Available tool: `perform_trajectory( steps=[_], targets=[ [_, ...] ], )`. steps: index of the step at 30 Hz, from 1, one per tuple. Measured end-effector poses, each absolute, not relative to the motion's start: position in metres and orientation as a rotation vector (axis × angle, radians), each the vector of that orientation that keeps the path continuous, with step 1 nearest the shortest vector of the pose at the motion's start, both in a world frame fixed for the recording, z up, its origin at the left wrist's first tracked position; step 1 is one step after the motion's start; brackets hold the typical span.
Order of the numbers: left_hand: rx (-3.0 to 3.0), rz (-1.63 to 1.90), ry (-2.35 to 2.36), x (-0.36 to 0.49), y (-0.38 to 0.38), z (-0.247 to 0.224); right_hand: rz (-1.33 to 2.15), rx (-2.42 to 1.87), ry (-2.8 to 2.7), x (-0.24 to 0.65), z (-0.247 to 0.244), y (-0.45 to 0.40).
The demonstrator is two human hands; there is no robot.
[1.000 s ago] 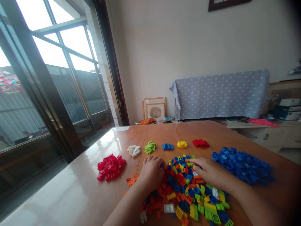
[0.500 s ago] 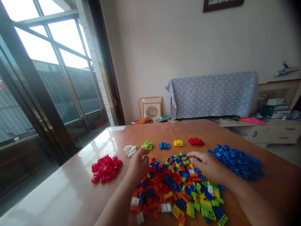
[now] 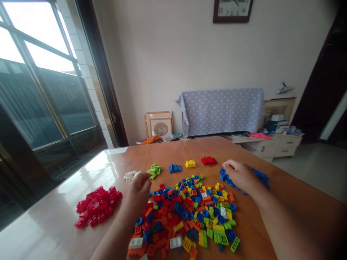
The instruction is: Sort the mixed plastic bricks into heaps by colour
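In the head view, a large mixed pile of toy building bricks (image 3: 187, 216) in many colours spreads over the table before me. My left hand (image 3: 138, 187) hovers at its left edge, fingers curled, partly covering a small white brick pile (image 3: 130, 176). Close by its fingertips is a small light-green pile (image 3: 154, 171). My right hand (image 3: 240, 174) is raised in front of the blue brick pile (image 3: 229, 178) and hides part of it. Its fingers are pinched together. Whatever either hand may hold is hidden or too small to name.
Small blue (image 3: 175, 168), yellow (image 3: 190, 164) and red (image 3: 208, 160) piles line the far side of the wooden table (image 3: 162, 153). A larger pinkish-red brick pile (image 3: 98, 206) lies at left. Behind stands a cabinet (image 3: 284, 146) beside a cloth-covered object (image 3: 221, 112).
My view has turned to the right. My right hand has moved from the mixed pile's upper edge to the blue pile, its fingers now pinched. My left hand stays beside the white pile.
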State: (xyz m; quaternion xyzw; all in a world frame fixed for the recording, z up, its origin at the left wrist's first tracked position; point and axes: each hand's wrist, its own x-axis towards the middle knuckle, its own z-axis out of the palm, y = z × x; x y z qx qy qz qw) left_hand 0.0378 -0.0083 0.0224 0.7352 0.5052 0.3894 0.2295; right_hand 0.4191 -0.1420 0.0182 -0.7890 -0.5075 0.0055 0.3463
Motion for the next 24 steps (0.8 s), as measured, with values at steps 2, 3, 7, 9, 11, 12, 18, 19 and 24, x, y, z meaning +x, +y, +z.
perform_trajectory(
  steps=[2, 3, 7, 9, 11, 12, 18, 19, 24],
  targets=[
    [2.077, 0.983, 1.413, 0.038, -0.009, 0.023, 0.025, -2.117, -1.345, 0.421, 0.018, -0.143],
    [2.103, 0.925, 1.425, 0.038, -0.009, 0.022, 0.037, -2.146, -1.376, 0.421, 0.018, -0.142],
    [2.228, 0.709, 1.519, 0.033, -0.007, 0.021, 0.056, -2.255, -1.541, 0.410, 0.013, -0.138],
    [2.296, 0.597, 1.591, 0.029, -0.007, 0.023, 0.057, -2.302, -1.604, 0.405, 0.009, -0.137],
    [2.331, 0.473, 1.651, 0.025, -0.010, 0.027, 0.077, -2.332, -1.662, 0.403, 0.003, -0.135],
    [2.334, 0.417, 1.674, 0.024, -0.011, 0.029, 0.093, -2.340, -1.689, 0.403, 0.000, -0.134],
    [2.330, 0.278, 1.699, 0.018, -0.009, 0.021, 0.180, -2.248, -1.763, 0.401, -0.015, -0.127],
    [2.330, 0.281, 1.694, 0.018, -0.007, 0.017, 0.189, -2.222, -1.773, 0.399, -0.016, -0.127],
    [2.391, 0.307, 1.576, 0.020, -0.001, 0.008, 0.199, -2.125, -1.845, 0.389, -0.017, -0.127]
  ],
)
